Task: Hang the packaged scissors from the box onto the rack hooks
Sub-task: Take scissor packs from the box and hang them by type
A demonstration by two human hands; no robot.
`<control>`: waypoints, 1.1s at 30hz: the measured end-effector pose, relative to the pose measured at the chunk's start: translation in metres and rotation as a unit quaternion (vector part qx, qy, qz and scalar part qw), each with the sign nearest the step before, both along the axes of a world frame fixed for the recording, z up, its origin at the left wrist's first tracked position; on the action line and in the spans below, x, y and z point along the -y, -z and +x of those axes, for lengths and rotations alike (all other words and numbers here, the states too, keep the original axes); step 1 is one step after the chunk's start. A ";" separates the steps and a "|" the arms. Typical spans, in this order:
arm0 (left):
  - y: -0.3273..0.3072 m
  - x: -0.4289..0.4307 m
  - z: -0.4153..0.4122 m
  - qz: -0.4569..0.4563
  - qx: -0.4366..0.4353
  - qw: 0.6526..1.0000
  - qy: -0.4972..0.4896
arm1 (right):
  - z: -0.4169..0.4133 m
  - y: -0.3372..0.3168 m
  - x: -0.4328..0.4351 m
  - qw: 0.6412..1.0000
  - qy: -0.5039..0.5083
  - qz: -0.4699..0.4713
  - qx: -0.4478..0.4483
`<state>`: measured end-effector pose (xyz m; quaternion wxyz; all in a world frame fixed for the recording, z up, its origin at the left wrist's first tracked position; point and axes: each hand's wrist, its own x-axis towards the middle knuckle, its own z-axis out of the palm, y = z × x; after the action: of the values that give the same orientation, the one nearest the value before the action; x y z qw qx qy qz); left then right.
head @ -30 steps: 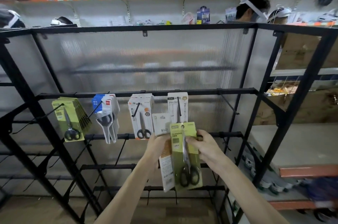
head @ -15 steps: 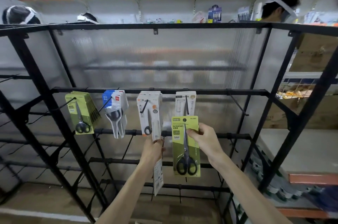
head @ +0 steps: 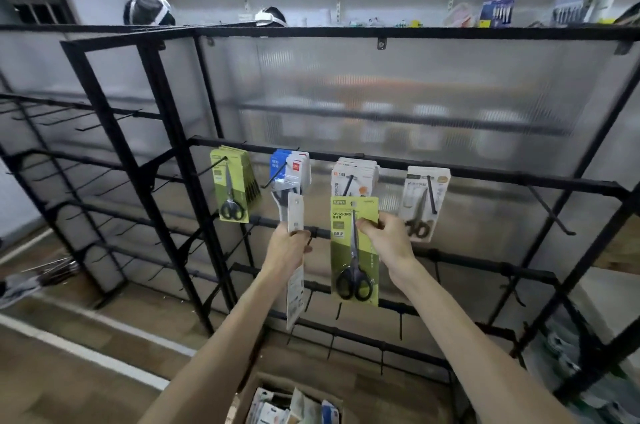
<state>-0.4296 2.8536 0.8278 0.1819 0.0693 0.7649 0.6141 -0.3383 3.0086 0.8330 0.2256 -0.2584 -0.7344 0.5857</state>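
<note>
Landmark: I place everything against the hook bar (head: 502, 175), the black rail that carries the hung stacks.
Green scissors pack (head: 343, 260): held upright just below the bar, in front of the white-and-orange stack (head: 355, 174), on no hook. Its hang hole (head: 353, 204) at the top centre is uncovered.
Right hand (head: 388, 240): pinches the pack's right edge in its upper part, thumb on the front face.
Left hand (head: 287, 247): fingers curled round a white carded pack (head: 295, 288) that I see edge-on, below the bar and under the blue-and-white stack (head: 291, 170).
Matching stock: a green stack (head: 230, 188) of the same card hangs furthest left along the bar.
Box (head: 246, 396): well below the bar at the bottom of my view, with more packs inside.
Handling, my judgement: a light item. The flat card is fairly stiff but will bow if squeezed. The black handles sit low, so it should hang bottom-heavy and swing from a high pinch. The clear cover is probably slick, and the card around the hole is the likeliest part to tear.
Where to hold: high on a side edge, beside the hole but not over it, so the card stays square to a hook tip.
Risk: I expect a one-sided pinch to let the card twist and miss the hook.
</note>
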 end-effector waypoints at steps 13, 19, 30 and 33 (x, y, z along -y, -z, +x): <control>0.003 0.115 -0.101 -0.015 -0.028 0.999 -0.026 | -0.117 -0.006 0.112 1.000 -0.018 0.017 0.016; 0.011 0.186 -0.175 -0.030 -0.010 0.999 -0.039 | -0.197 -0.011 0.191 0.998 -0.027 0.059 -0.005; 0.009 0.229 -0.230 0.005 -0.033 0.999 0.023 | -0.273 0.002 0.230 0.997 0.070 0.003 0.032; 0.014 0.222 -0.242 0.010 -0.024 0.999 0.026 | -0.283 0.006 0.222 0.994 0.090 0.021 0.058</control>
<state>-0.6715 2.6318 0.8140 0.1786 0.1061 0.7610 0.6145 -0.6212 2.7867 0.8272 0.2399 -0.3518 -0.7321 0.5318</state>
